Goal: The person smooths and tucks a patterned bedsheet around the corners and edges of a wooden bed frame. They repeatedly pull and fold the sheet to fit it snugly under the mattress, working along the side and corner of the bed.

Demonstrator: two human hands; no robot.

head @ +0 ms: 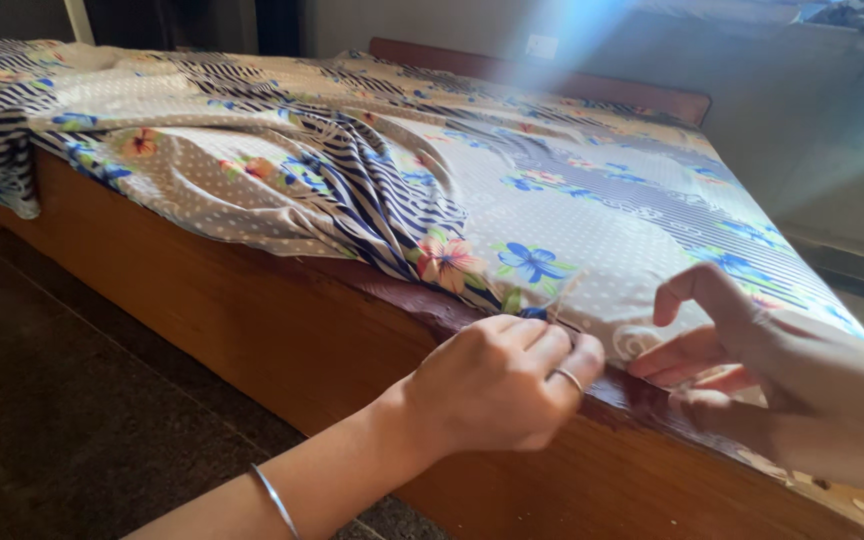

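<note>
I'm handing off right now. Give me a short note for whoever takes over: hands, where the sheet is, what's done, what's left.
Left hand: closed, pinching the sheet edge at the near side of the bed frame.
Right hand: fingers on the same edge just beside it, index raised.
Done: sheet lies smooth over the far right part.
Left: sheet is bunched in folds toward the left and its edge hangs loose over the corner there; near edge is not yet tucked along the frame.

Bedsheet (572,215): thin printed cloth, matt, creased in folds, slack along the bed's near edge. Bed frame (252,330): varnished wood, smooth with a dull sheen. Floor (62,420): dark stone, faintly glossy. I note a polished metal bangle (274,498) and ring (569,378).
</note>
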